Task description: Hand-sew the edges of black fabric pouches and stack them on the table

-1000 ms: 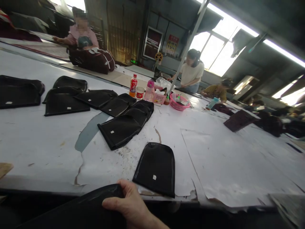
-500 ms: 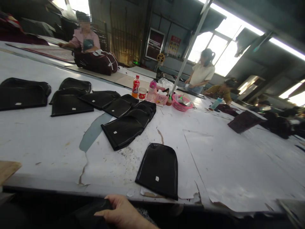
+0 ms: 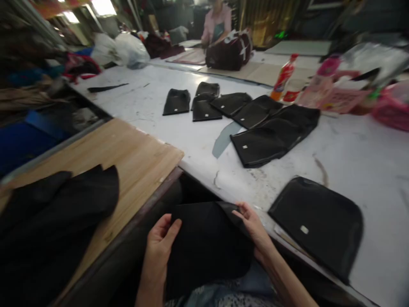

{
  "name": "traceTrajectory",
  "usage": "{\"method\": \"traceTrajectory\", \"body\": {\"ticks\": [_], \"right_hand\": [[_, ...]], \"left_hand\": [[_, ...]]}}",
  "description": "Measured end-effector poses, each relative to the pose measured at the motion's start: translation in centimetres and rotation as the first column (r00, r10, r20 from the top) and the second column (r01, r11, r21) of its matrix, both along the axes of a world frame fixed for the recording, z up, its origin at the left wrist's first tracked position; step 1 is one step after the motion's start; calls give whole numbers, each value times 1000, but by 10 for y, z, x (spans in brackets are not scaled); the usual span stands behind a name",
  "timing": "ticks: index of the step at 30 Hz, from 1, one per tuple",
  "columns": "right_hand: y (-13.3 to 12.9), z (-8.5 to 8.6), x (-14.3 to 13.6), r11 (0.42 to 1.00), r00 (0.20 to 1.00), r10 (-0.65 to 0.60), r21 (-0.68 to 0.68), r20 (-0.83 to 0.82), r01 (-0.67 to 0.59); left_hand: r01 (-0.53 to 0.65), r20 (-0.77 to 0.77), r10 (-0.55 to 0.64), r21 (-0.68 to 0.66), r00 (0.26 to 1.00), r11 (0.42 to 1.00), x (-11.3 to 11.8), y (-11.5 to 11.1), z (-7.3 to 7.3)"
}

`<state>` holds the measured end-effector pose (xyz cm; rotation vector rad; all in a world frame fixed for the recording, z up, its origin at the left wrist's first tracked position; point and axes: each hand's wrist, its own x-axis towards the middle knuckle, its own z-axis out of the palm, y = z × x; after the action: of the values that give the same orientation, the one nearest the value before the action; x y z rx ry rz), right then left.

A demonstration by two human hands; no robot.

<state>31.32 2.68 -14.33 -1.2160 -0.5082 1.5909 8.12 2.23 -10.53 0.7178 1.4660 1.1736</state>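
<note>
Black panel (image 3: 207, 251) spans pinching left (image 3: 174, 229) and right fingers (image 3: 245, 209).

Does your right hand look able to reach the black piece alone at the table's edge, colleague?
Probably yes: the black piece lies close to the right hand, with nothing in between, though its fingers would likely need to release the dark sheet first.

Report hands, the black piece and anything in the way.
Left hand and right hand both gripping black piece by its upper edge. Piece held up over lap, off white table. Nothing seen blocking either hand.
</note>
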Motion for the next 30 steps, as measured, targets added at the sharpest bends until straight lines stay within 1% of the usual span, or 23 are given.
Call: {"method": "traceTrajectory", "body": {"ticks": [1, 2, 5, 7, 9, 11, 13, 15, 16, 18, 21, 23, 26, 28, 30], "right_hand": [[1, 0, 2, 1000, 1000, 15, -4, 12, -15], [2, -1, 3, 998, 998, 58, -12, 20, -57], [-3, -4, 0, 992, 988, 120, 12, 96, -122], [-8, -7, -2, 992, 981, 112, 46, 155, -121], [-11, -11, -1, 986, 975, 99, 110, 200, -123], [-13, -15, 3, 962, 967, 117, 214, 228, -167], [-14, -20, 7, 921, 955, 166, 307, 248, -240], [-15, -24, 8, 893, 934, 190, 342, 304, -292], [-16, -26, 8, 891, 922, 180, 340, 343, -301], [-18, -28, 4, 908, 908, 123, 325, 400, -266], [-18, -26, -4, 941, 929, 30, 304, 370, -151], [-16, -24, -7, 947, 935, -6, 302, 355, -108], [-13, -20, -7, 956, 940, -7, 277, 342, -94], [-13, -18, -6, 972, 953, 12, 220, 301, -82], [-14, -18, -7, 987, 971, 25, 151, 239, -63]], "left_hand": [[20, 12, -20, -27, 1000, 999, -6, -6, -1], [30, 18, -30, -26, 999, 999, -9, -9, -2], [29, -14, -28, 30, 1000, 999, -10, -12, -6], [12, -56, -9, 54, 998, 998, -10, -13, -7], [2, -77, 3, 57, 997, 998, -10, -13, -6], [-18, -78, 23, 60, 997, 998, -11, -15, -6], [-55, -81, 61, 67, 995, 996, -12, -16, -7], [-79, -84, 85, 72, 993, 994, -12, -17, -8], [-79, -85, 85, 73, 993, 994, -13, -18, -8], [-65, -83, 71, 76, 994, 995, -13, -19, -10], [-58, -68, 64, 85, 996, 995, -14, -20, -12], [-65, -51, 70, 85, 996, 994, -14, -21, -13], [-71, -24, 73, 66, 997, 995, -12, -21, -16], [-81, -36, 83, 64, 996, 995, -11, -21, -18], [-115, -69, 120, 83, 990, 990, -9, -21, -21]]}}
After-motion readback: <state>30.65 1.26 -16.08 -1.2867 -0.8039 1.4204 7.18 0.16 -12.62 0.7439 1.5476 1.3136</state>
